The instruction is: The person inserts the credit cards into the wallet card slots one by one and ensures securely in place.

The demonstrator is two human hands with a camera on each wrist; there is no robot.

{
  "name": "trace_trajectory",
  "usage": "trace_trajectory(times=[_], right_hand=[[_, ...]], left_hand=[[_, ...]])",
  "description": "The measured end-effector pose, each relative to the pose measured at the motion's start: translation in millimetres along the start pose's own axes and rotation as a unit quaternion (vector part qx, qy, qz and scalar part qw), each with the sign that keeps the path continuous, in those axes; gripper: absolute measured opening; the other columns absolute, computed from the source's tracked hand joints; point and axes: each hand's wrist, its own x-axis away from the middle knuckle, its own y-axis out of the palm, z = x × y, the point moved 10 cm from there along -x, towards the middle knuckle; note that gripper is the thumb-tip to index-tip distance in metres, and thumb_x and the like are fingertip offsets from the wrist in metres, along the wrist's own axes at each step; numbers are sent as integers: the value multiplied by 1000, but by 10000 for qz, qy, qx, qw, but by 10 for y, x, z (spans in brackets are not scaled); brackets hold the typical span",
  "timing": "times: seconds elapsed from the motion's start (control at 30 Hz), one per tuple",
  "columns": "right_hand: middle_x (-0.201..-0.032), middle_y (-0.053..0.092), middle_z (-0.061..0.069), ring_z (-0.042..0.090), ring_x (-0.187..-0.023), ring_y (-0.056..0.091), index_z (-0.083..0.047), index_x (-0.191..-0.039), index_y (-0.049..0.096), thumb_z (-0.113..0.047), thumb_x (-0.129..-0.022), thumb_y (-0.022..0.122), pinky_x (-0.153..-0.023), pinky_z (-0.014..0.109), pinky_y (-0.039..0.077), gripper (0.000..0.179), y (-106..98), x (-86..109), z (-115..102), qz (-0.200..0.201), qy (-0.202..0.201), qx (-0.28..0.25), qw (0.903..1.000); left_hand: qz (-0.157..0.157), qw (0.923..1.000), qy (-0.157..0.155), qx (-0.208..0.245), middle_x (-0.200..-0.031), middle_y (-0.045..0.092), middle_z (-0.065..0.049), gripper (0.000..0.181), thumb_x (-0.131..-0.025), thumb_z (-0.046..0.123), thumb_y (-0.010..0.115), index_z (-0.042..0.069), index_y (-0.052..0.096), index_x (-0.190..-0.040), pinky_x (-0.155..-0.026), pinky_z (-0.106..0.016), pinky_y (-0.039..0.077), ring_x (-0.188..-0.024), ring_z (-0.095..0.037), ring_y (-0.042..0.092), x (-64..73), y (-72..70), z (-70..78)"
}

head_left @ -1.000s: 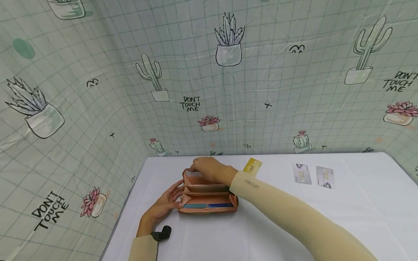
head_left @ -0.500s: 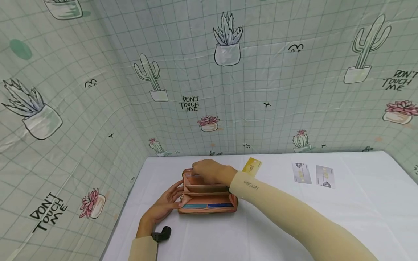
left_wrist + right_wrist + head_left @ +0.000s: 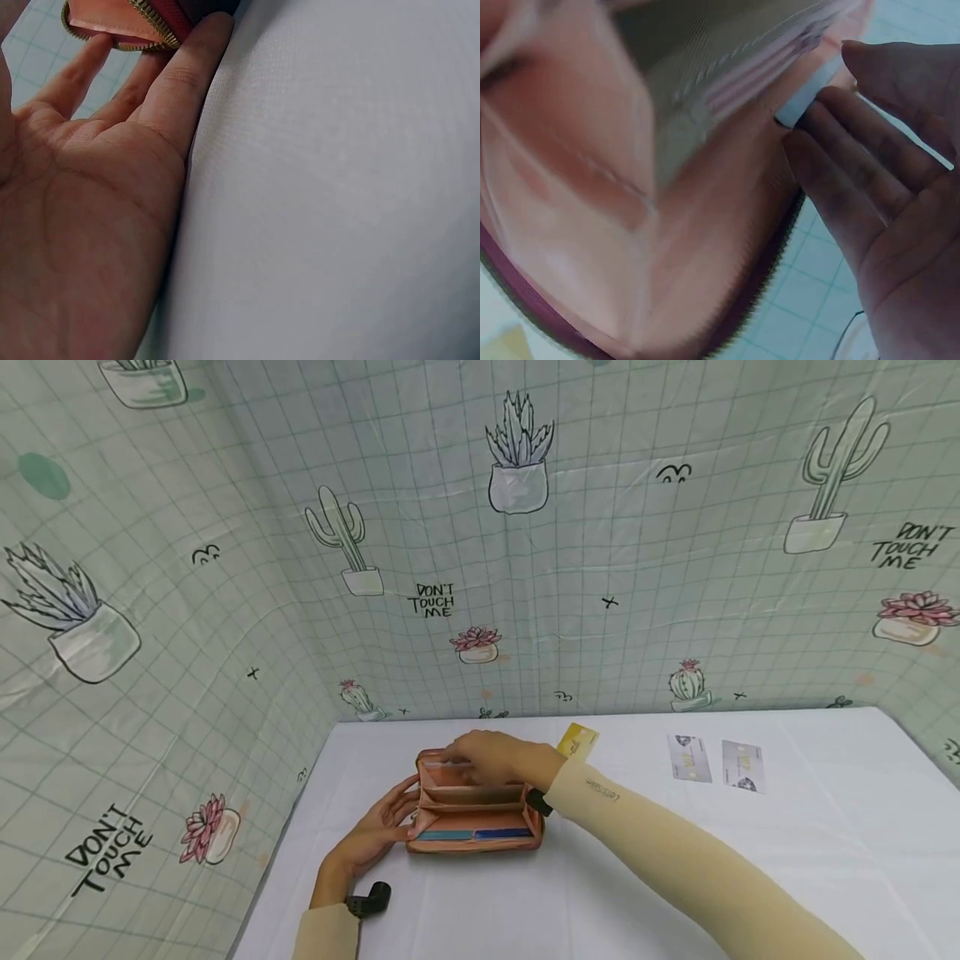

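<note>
A peach zip-around wallet [image 3: 480, 795] stands unzipped on the white table, its compartments fanned apart. My left hand [image 3: 375, 829] holds its left end, thumb at the front corner and fingers along the side and back; in the left wrist view these fingers [image 3: 184, 82] lie against the brass zip. Over the rear compartment is my right hand [image 3: 491, 757]. In the right wrist view its extended fingertips [image 3: 829, 97] touch the pale exposed strip of a card [image 3: 806, 94] in the rear panel, with the thumb just beside it. Two blue cards [image 3: 502, 833] sit in the front slots.
Behind the right wrist a yellow card [image 3: 577, 741] lies on the table [image 3: 622, 877]. Farther right lie two silver cards, one tilted [image 3: 688, 758] and one beside it [image 3: 743, 766]. A grid-patterned cloth [image 3: 600, 543] rises behind the table and along the left.
My right hand has drawn slightly right and toward me, its fingers looser, showing more of the rear panel. My left hand and the wallet stay in place.
</note>
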Motion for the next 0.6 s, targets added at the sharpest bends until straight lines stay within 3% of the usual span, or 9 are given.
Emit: trace_trajectory(times=[0.13,0.27,0.4,0.5,0.6], right_hand=[[-137,69,11,25,-126,65,-5,-142,66,-3,-102,65,-105,41,52,40,-111,152,56,530,-227,-557,9968],[-129,70,15,30,-118,67,0,-138,66,0,-101,63,-99,41,56,37,-314,389,200,1274,-253,-1007,9864],[-125,69,22,37,-113,68,6,-136,64,2,-100,65,-96,45,57,36,-511,651,498,2141,13,-1542,9646],[-122,68,25,40,-110,68,7,-134,64,5,-99,67,-95,49,57,36,-593,849,783,2775,421,-1840,9420],[-122,67,26,40,-110,68,8,-136,62,6,-98,67,-97,51,56,39,-582,1024,1066,3161,924,-2052,9217]], left_hand=[[12,10000,37,-31,-160,39,-13,91,-97,1,68,1,12,-169,-108,-23,44,-134,-2,51,5,8,-7],[57,9999,74,-101,-159,40,-13,92,-96,1,69,-1,12,-169,-107,-22,44,-133,-1,52,1,1,-4],[76,9999,56,-97,-161,37,-17,92,-96,1,69,1,12,-169,-108,-21,44,-134,-1,51,-3,-15,-10],[62,9999,50,-101,-163,36,-19,92,-97,2,69,2,12,-169,-108,-22,43,-135,-1,50,-5,-26,-10],[69,9999,63,-127,-161,38,-17,92,-96,2,69,1,13,-169,-108,-21,43,-134,-2,51,-12,-32,-11]])
